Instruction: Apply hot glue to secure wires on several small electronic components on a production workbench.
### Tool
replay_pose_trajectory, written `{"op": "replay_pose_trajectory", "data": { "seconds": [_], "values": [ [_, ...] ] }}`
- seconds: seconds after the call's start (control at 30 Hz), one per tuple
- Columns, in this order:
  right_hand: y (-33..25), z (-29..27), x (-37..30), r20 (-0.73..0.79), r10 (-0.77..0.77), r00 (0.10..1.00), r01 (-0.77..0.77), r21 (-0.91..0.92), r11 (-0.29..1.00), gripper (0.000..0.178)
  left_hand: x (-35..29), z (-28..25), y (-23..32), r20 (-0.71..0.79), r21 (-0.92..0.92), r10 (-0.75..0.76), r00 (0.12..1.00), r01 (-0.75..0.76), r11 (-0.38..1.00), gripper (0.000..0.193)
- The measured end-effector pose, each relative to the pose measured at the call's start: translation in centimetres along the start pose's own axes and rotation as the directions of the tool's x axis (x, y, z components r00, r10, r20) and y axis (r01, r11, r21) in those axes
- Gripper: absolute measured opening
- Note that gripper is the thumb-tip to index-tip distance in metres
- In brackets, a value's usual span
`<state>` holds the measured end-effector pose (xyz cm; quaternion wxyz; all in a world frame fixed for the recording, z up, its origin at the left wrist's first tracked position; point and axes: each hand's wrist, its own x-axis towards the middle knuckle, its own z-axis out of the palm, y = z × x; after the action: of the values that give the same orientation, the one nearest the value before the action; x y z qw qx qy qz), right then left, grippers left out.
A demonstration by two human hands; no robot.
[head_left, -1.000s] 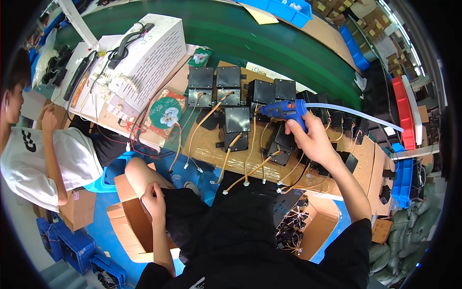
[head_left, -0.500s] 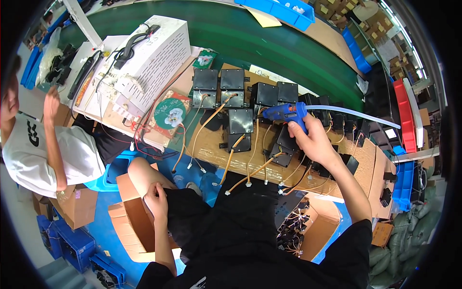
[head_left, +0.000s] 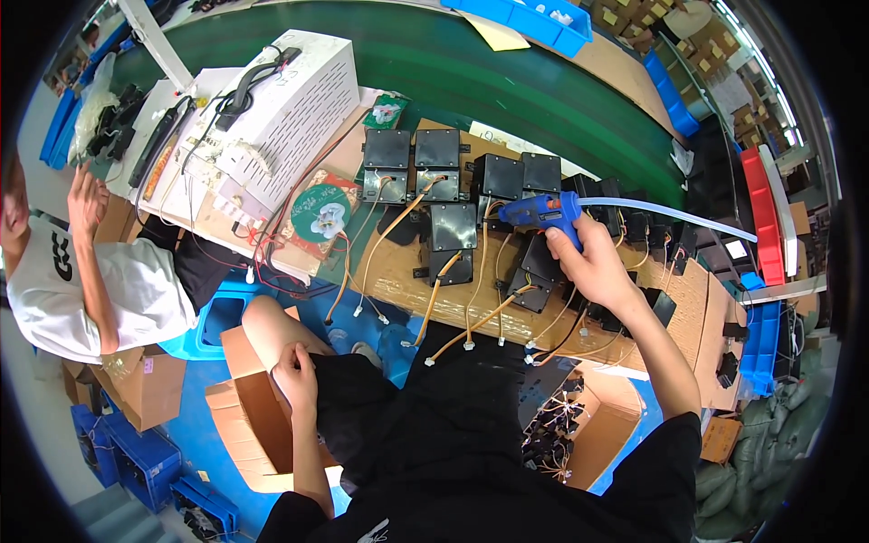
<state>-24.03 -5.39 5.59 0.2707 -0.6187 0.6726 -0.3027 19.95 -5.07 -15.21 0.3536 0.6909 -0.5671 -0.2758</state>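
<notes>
A blue glue gun (head_left: 543, 211) with a long translucent glue stick (head_left: 665, 204) out of its back is gripped in my right hand (head_left: 599, 270). Its nozzle points left, over a black box (head_left: 498, 177) with wires at its lower edge. More black boxes with tan-sleeved leads and white plugs stand around it, among them one in the middle (head_left: 452, 228) and one by my fingers (head_left: 536, 271). My left hand (head_left: 295, 378) rests against my leg beside an open carton, its fingers curled in with nothing visible in them.
A white vented metal case (head_left: 312, 109) stands at the bench's left, next to a round green board with a white flower-shaped part (head_left: 319, 217). Behind runs a green belt (head_left: 407, 63). A co-worker in a white shirt (head_left: 100, 290) sits left. Open cartons (head_left: 249, 425) flank my legs.
The glue gun and my right hand have shifted very slightly right. The co-worker at the left has moved their raised hand a little left. My left hand stays put.
</notes>
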Motion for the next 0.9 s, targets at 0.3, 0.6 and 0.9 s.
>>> {"op": "replay_pose_trajectory", "data": {
  "seconds": [0.3, 0.6, 0.9],
  "values": [
    [0.2, -0.2, -0.2, 0.0, -0.004, 1.0, 0.004, -0.028, 1.0, 0.011, 0.0, 0.0, -0.2, 0.02, -0.007, 0.0, 1.0, 0.0, 1.0, 0.022],
    [-1.2, -0.5, -2.3, -0.003, 0.127, 0.992, -0.127, 0.036, 0.991, 0.015, -0.1, -0.1, -0.4, 0.009, 0.014, 0.013, 1.0, -0.014, 1.0, 0.02],
    [-2.0, 3.1, -9.6, -0.013, 0.261, 0.965, -0.227, 0.458, 0.86, 0.026, 0.1, 0.0, -0.4, -0.01, 0.013, 0.014, 1.0, -0.014, 1.0, 0.019]
  ]
}}
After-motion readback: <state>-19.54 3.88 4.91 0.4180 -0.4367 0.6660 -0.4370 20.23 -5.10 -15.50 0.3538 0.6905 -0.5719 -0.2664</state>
